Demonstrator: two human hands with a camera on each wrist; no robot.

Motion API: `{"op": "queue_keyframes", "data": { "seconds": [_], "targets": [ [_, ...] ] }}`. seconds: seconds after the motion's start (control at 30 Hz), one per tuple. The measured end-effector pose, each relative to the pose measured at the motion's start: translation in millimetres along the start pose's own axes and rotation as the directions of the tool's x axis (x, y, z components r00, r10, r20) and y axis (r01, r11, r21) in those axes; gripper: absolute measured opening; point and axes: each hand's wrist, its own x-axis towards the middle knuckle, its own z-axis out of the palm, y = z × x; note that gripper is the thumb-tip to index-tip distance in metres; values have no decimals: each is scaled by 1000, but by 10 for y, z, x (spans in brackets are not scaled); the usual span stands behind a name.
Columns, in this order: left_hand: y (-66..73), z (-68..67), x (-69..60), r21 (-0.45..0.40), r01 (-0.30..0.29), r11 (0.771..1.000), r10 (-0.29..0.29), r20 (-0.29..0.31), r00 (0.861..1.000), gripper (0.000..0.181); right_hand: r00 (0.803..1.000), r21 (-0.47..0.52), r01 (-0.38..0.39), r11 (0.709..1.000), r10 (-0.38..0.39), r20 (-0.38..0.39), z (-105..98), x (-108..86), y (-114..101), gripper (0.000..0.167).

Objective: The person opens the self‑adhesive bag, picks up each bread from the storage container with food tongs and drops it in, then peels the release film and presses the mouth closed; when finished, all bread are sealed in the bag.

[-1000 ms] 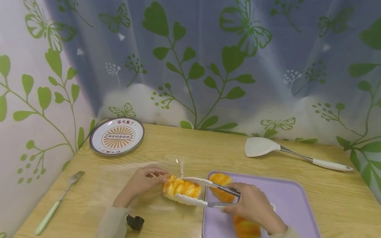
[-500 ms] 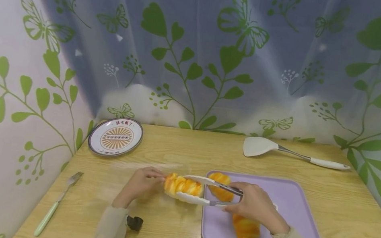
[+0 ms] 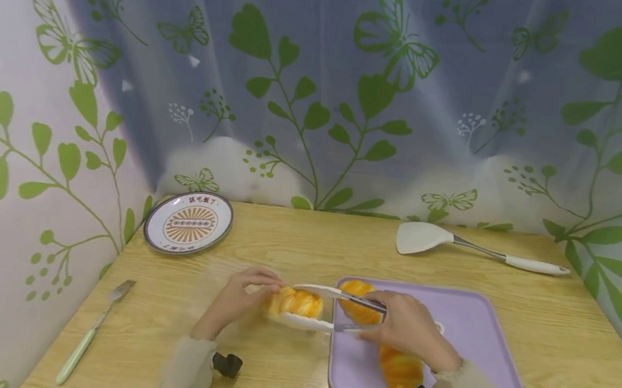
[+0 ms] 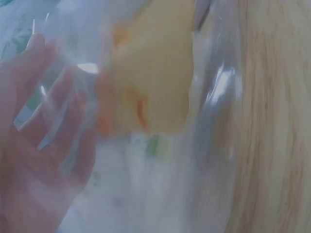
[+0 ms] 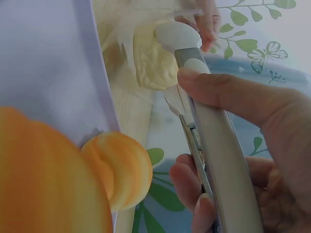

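Right hand (image 3: 411, 327) gripped tongs (image 5: 221, 155), bread (image 3: 303, 303) sat between their white tips (image 5: 177, 36), left hand (image 3: 234, 299) pinched clear plastic bag (image 4: 218, 111)

Light wood table, four things set down on it.
From my end I see a pale, grained tabletop (image 3: 260, 386), with a bright patch of glare just off the near left corner of a lilac tray (image 3: 471, 349); that tray, round-cornered and raised at the rim, lies right of the middle. Along the far edge, behind the tray, I have a spatula (image 3: 476, 247) lying crosswise, white blade to the left, white handle to the right, metal shaft between. At the far left corner sits a round, dark-rimmed plate (image 3: 190, 225) with an orange sunburst. Nearer me on the left, a fork (image 3: 90, 337) lies slanted, tines away, pale green handle closest.
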Motion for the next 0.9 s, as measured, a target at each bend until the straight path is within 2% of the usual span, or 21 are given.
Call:
{"op": "queue_keyframes", "data": {
  "seconds": [0.1, 0.3, 0.47, 0.63, 0.77, 0.9],
  "targets": [
    [34, 48, 13, -8, 12, 1000, -12, 15, 1000, 14, 1000, -10, 8, 1000, -8, 0, 47, 56, -34, 66],
    [11, 87, 16, 10, 111, 994, -112, 59, 992, 15, 999, 8, -37, 999, 37, 35, 116, 102, -50, 68],
    [-20, 84, 4, 47, 117, 992, -120, 86, 989, 16, 996, 0, -67, 998, 67, 51, 97, 63, -35, 70],
    [-5, 90, 3, 63, 94, 994, -97, 42, 994, 17, 993, -3, -101, 995, 101, 58, 3, -24, -18, 71],
    [-9, 101, 18, 68, 105, 992, -104, -9, 995, 16, 992, -17, -108, 994, 109, 60, -90, -93, 11, 71],
    [-23, 104, 21, 55, 108, 993, -107, -31, 994, 15, 992, -21, -104, 994, 105, 72, -140, -139, 50, 72]
  ]
}}
